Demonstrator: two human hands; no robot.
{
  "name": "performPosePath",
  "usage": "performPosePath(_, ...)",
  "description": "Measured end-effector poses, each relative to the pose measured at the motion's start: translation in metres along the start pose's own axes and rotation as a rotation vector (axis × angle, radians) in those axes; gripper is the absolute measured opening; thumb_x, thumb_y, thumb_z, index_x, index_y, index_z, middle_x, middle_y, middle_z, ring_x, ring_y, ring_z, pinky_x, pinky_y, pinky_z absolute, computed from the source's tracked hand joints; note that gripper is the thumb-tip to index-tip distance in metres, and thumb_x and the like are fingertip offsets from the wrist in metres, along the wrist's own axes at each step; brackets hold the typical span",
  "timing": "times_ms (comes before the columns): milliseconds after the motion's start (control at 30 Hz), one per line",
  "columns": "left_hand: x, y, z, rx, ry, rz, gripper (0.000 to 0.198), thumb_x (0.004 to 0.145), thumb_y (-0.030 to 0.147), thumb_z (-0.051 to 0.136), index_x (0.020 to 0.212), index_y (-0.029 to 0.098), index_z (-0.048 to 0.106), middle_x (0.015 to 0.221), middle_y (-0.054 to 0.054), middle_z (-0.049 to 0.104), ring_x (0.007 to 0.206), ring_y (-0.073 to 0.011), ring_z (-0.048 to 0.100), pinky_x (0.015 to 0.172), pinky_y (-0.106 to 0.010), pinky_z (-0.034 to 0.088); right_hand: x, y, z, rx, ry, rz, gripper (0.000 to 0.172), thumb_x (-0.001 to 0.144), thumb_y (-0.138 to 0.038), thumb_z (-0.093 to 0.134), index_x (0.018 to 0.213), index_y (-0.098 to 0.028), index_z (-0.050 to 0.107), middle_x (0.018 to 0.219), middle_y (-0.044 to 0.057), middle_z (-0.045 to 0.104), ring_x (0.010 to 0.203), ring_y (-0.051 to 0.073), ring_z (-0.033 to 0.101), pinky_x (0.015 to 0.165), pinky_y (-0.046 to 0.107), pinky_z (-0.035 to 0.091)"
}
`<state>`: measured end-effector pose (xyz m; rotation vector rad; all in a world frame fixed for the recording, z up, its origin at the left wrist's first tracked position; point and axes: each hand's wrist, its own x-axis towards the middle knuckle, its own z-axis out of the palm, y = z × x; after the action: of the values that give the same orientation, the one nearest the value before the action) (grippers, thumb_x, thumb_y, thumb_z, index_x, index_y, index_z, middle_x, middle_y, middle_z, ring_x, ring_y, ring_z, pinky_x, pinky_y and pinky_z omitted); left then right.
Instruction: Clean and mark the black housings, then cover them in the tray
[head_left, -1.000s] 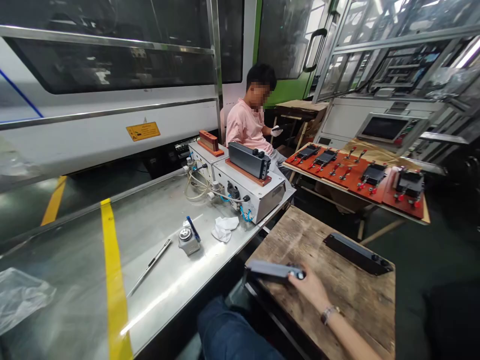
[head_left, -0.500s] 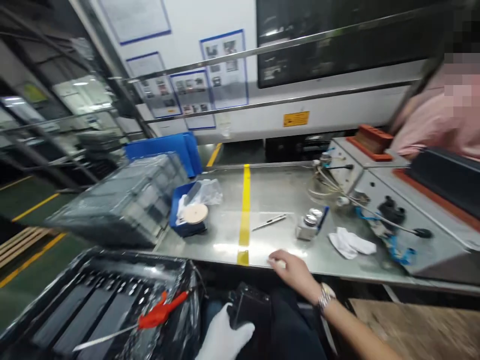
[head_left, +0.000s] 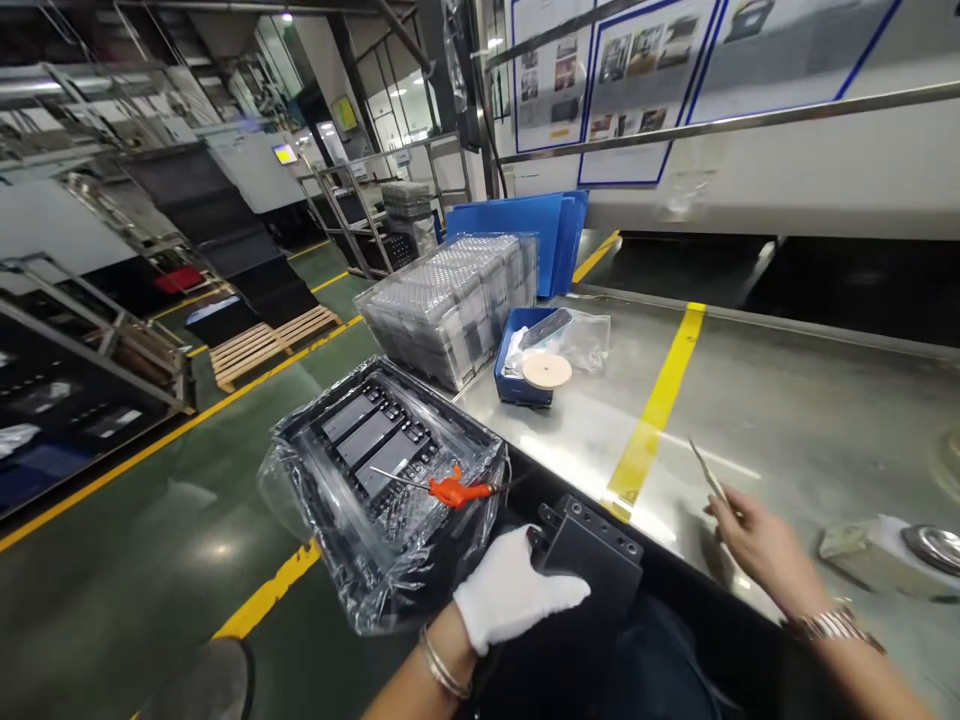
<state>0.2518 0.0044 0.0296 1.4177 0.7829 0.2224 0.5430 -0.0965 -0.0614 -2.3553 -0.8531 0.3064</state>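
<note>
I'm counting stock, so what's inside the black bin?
The bin shows at least three grey-faced parts side by side, with an orange air gun over it. Anything under the parts or behind the crumpled plastic can't be seen.

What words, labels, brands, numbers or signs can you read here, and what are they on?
No text can be read.
Blue-bordered sheets: printed with pictures, any wording too small and blurred.
Lit screen in the background: too small.
Yellow-green panel in the background: too small.
Dark part in the gloved left hand: no lettering I can make out.
</note>
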Motion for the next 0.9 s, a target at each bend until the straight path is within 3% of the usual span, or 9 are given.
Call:
performPosePath(133,0.009,0.000,0.002,-0.163,-0.088,0.005,0.042,0.065,0.028,0.078,0.104,0.014,0.072,0.108,-0.007,0.074,0.098,-0.0229,0.067,0.091,-0.033,0.051,-0.055,0.006,-0.012,0.208,-0.085,0.090,0.066,0.074,-0.082,0.023,0.055,-0.026,0.051,0.052,0.004,0.051,0.049,0.020,0.051,0.049,0.034,0.045)
performPosePath(267,0.024,-0.012,0.008,-0.621,-0.037,-0.209,0.039,0.056,0.043,0.087,0.080,0.014,0.074,0.074,-0.003,0.073,0.069,-0.0166,0.066,0.085,-0.031,0.054,-0.102,0.000,-0.021,0.606,-0.233,0.273,0.069,0.060,-0.089,0.052,0.073,-0.022,0.063,0.060,0.004,0.059,0.048,0.017,0.052,0.045,0.029,0.045)
performPosePath(333,0.031,-0.020,0.012,-0.843,-0.010,-0.328,0.040,0.063,0.053,0.080,0.077,0.016,0.074,0.069,-0.003,0.072,0.066,-0.0177,0.067,0.085,-0.032,0.056,-0.118,-0.009,-0.023,0.807,-0.314,0.336,0.067,0.057,-0.084,0.065,0.077,-0.020,0.069,0.062,0.006,0.063,0.044,0.015,0.050,0.041,0.027,0.043)
performPosePath(400,0.036,-0.026,0.017,-0.947,0.018,-0.364,0.040,0.077,0.056,0.068,0.082,0.017,0.074,0.073,-0.003,0.073,0.073,-0.0195,0.070,0.090,-0.033,0.056,-0.129,-0.020,-0.024,0.836,-0.257,0.222,0.062,0.062,-0.079,0.068,0.078,-0.019,0.074,0.067,0.009,0.068,0.042,0.015,0.052,0.040,0.026,0.046)
performPosePath(533,0.036,-0.028,0.023,-0.969,0.188,-0.326,0.037,0.090,0.050,0.054,0.097,0.020,0.073,0.085,-0.003,0.075,0.092,-0.0194,0.071,0.094,-0.031,0.054,-0.139,-0.047,-0.022,0.675,0.062,-0.381,0.026,0.084,-0.045,0.067,0.099,-0.027,0.078,0.093,0.007,0.073,0.079,0.021,0.070,0.069,0.025,0.059)
performPosePath(633,0.031,-0.022,0.028,-1.021,0.200,-0.326,0.038,0.094,0.047,0.049,0.094,0.018,0.073,0.085,-0.004,0.075,0.097,-0.0207,0.070,0.096,-0.032,0.053,-0.140,-0.067,-0.017,0.612,0.172,-0.681,0.031,0.090,-0.021,0.062,0.117,-0.032,0.070,0.094,0.005,0.070,0.085,0.017,0.068,0.073,0.023,0.057)
performPosePath(800,0.022,-0.011,0.028,-1.007,0.201,-0.269,0.039,0.095,0.043,0.049,0.081,0.017,0.074,0.078,-0.004,0.074,0.099,-0.0164,0.069,0.098,-0.022,0.048,-0.137,-0.082,-0.014,0.549,0.248,-0.779,0.031,0.092,-0.016,0.058,0.119,-0.027,0.068,0.091,0.007,0.068,0.081,0.018,0.066,0.068,0.027,0.057)
performPosePath(900,0.020,-0.013,0.018,-1.114,0.140,-0.271,0.042,0.093,0.047,0.053,0.086,0.012,0.075,0.077,-0.006,0.074,0.102,-0.0212,0.068,0.102,-0.028,0.047,-0.133,-0.074,-0.023,0.510,0.356,-0.717,0.025,0.092,-0.018,0.059,0.113,-0.025,0.071,0.093,0.006,0.068,0.082,0.016,0.067,0.071,0.023,0.057)
